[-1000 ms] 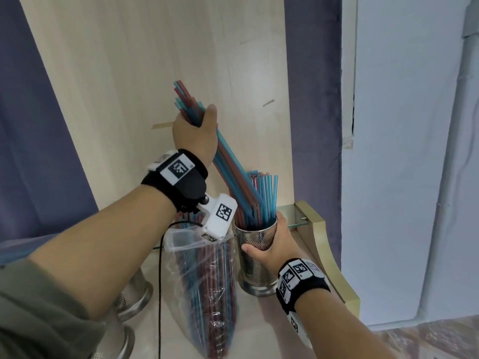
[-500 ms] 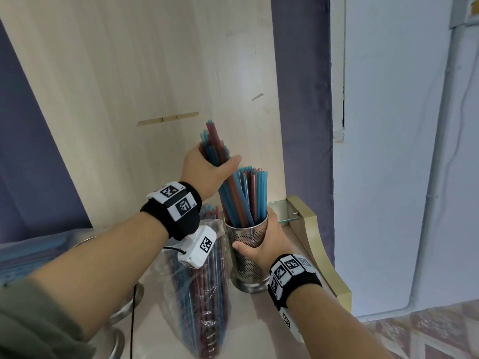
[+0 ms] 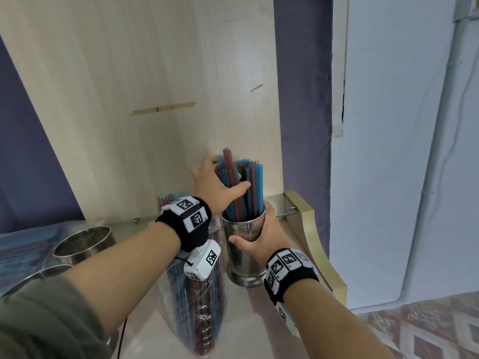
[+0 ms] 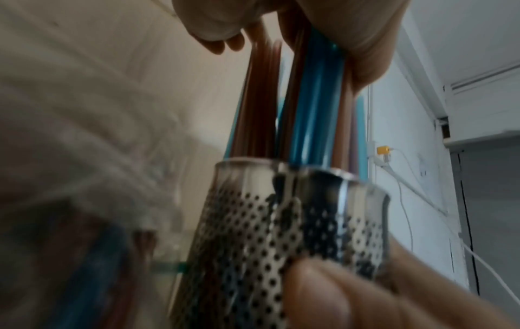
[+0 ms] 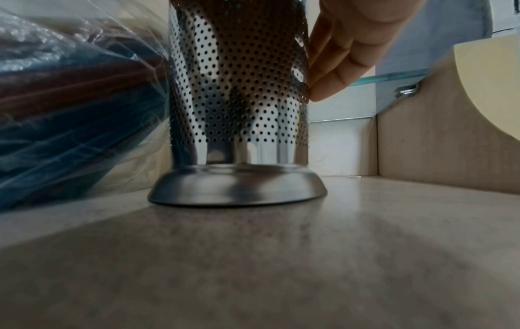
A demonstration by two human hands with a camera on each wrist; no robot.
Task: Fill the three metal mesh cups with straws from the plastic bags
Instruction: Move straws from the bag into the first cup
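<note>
Desk (image 3: 259, 330) carries everything. Plastic bag of straws (image 3: 199, 304) lies under left wrist. Mesh cup (image 3: 243, 251) upright, right hand (image 3: 261, 237) wrapped around it. Left hand (image 3: 215, 185) grips straw bundle (image 3: 239, 187) standing in that cup. Two more mesh cups (image 3: 83, 240) left of left forearm.

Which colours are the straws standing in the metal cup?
The straws are blue and dark red; the head view shows them best.

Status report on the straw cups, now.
Left hand grips straws standing in cup. Right hand holds that cup. Two cups empty. Bag leans alongside.
</note>
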